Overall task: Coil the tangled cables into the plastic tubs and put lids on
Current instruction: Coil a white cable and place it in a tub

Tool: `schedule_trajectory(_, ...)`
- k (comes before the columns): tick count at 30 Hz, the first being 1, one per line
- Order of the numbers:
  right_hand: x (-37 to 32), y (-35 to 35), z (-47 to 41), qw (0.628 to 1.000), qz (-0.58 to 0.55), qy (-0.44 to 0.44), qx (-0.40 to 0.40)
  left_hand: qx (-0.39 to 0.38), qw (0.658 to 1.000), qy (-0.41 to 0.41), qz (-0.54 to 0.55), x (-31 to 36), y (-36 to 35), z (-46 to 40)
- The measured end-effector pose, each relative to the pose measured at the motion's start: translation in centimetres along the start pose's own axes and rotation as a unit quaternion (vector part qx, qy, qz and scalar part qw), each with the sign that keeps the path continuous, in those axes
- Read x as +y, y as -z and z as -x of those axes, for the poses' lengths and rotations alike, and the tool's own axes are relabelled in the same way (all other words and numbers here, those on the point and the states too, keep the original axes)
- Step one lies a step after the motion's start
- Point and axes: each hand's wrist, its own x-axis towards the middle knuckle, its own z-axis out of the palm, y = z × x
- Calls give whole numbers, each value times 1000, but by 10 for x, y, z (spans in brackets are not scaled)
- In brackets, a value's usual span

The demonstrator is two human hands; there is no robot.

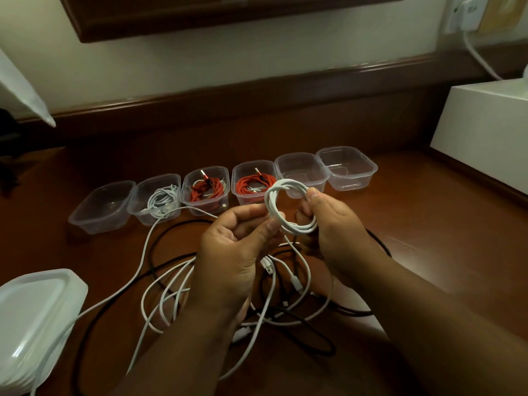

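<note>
A coiled white cable (288, 207) is held upright between both hands above the wooden table. My right hand (334, 224) grips the coil's right side, thumb on top. My left hand (237, 247) pinches its left side; a loose tail hangs down from it. Below lies a tangle of white and black cables (177, 295). Several clear tubs stand in a row behind: an empty one (103, 207) at the left, one with a white cable (158, 200), two with red cables (207, 190) (253, 182), and two empty ones (303, 172) (347, 167).
A stack of translucent lids (37, 318) sits at the near left. A white box (485, 130) stands at the right edge of the table. A wall socket with a white plug (465, 12) is at the upper right. A wooden ledge runs along the wall.
</note>
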Motion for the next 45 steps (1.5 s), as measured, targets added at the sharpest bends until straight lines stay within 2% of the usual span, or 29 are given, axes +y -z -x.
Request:
schedule_trajectory(6,-3,-2,4,1000,-14,24,-7,-16,999,-23,-15,0,-1,4)
schedule_trajectory(11,-1,-3,4,997,32,59,-21,-25,996,-57,-63,-1,-3,8)
schedule_trajectory(17,6,6,-2,962,217,162,17,-17,999,17,38,0,-5,6)
schedule_trajectory(22,7,5,-2,937,286,199,16,-6,994,64,84,0,-3,3)
schedule_trajectory(30,9,5,-4,935,272,220,49,-23,994,81,67,3,-2,3)
schedule_trajectory(39,6,4,-4,948,270,168,24,-28,996,81,-39,-2,3,-2)
schedule_trajectory(45,-4,5,-3,984,148,96,-16,-70,995,65,29,2,5,-2)
